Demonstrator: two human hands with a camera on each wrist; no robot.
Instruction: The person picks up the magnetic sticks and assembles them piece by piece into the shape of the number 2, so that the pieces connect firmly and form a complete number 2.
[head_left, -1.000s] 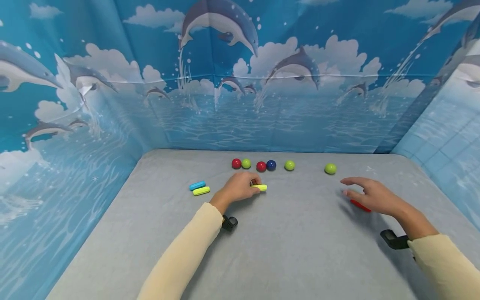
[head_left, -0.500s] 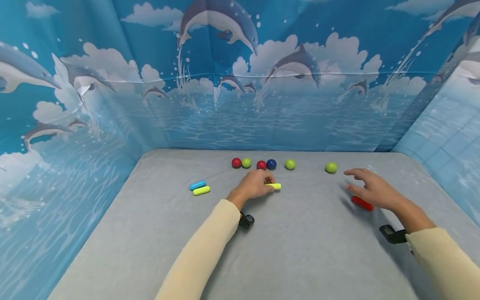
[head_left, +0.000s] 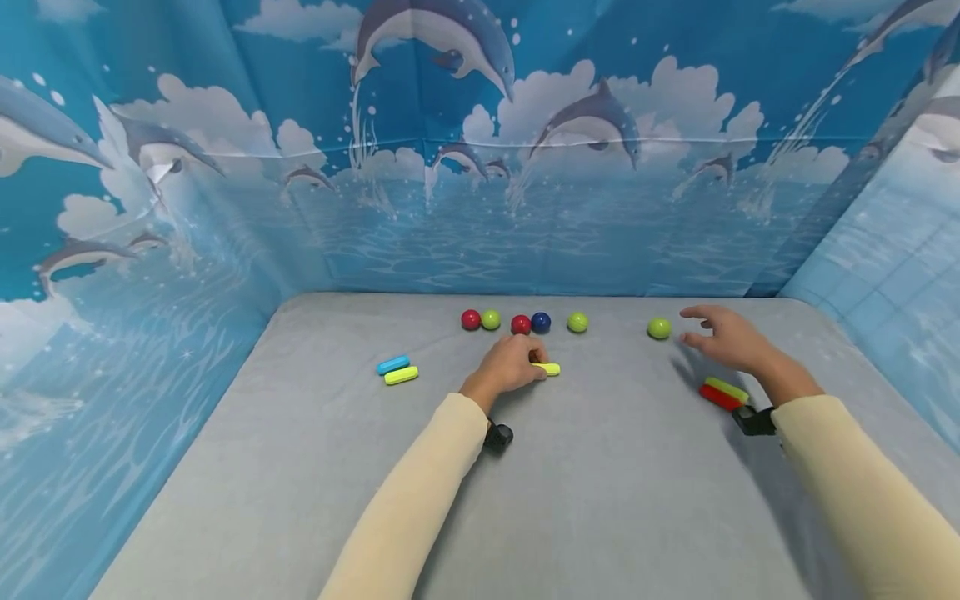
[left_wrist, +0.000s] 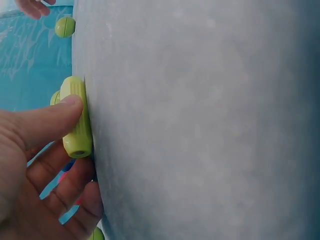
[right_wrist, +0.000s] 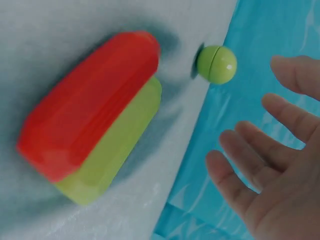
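Observation:
My left hand (head_left: pixel 510 364) pinches a yellow-green faceted plastic stick (head_left: pixel 552 368) between thumb and fingers, low over the grey cloth. In the left wrist view the thumb lies across the stick (left_wrist: pixel 77 132), its ends showing. My right hand (head_left: pixel 727 337) is held above the cloth with fingers spread and holding nothing. Nearest to it is a green ball (head_left: pixel 659 328), just left of its fingertips. Behind the hand, toward the wrist, a red stick (right_wrist: pixel 92 102) and a yellow-green stick (right_wrist: pixel 120 142) lie side by side, touching.
Along the back lie a red ball (head_left: pixel 470 319), a green ball (head_left: pixel 491 319), another red ball (head_left: pixel 521 324), a blue ball (head_left: pixel 541 322) and a green ball (head_left: pixel 577 322). A blue stick (head_left: pixel 392 365) and a yellow-green stick (head_left: pixel 401 376) lie left. Dolphin-print curtains (head_left: pixel 465 242) enclose the table.
My left hand has moved right with the yellow-green stick, then nearly stopped. My right hand has moved forward, uncovering the yellow-green stick beside the red one. The head view tilts slightly.

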